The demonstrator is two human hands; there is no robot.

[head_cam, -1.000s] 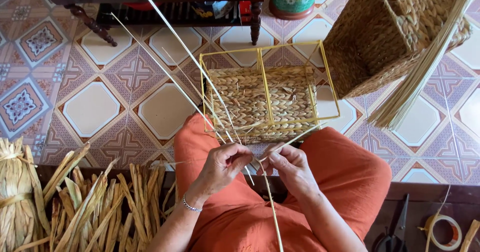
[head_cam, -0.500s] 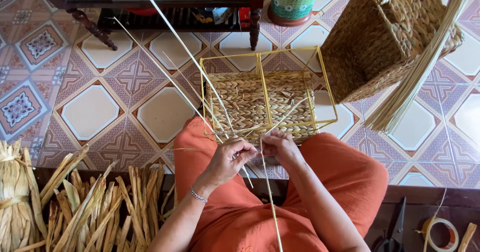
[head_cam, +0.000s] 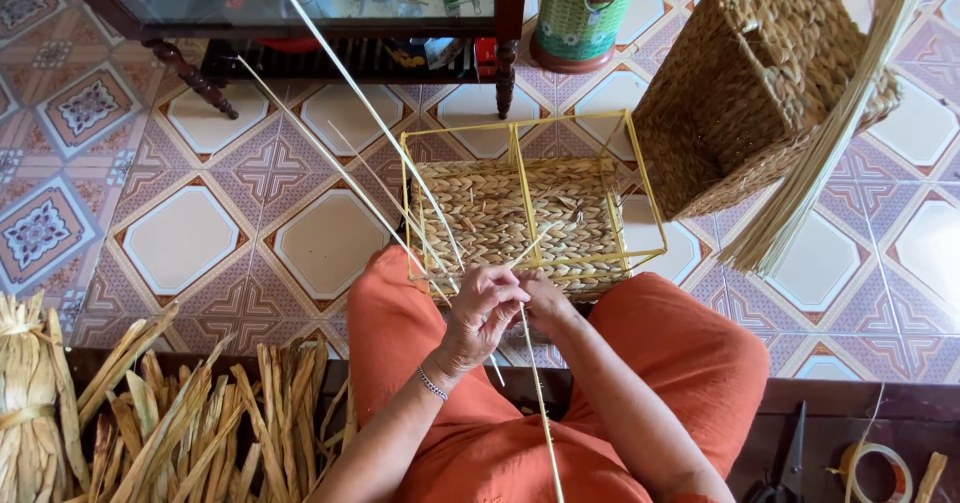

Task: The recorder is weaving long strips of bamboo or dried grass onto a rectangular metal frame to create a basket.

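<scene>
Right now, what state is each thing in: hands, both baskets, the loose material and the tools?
Left hand: closed on thin strands at the frame's near edge.
Right hand: against the left, grip hidden.
Frame basket: on the knees, partly woven, yellow wire bare above.
Strands: long, sticking up and away.
Finished basket: tipped on its side.
Dried leaves: loose heap, some bundled.
Scissors: closed, lying flat.
Tape roll: lying flat.

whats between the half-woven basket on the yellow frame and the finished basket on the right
Nothing lies there: in the head view, only bare patterned floor tile separates the half-woven basket from the finished woven basket.
</scene>
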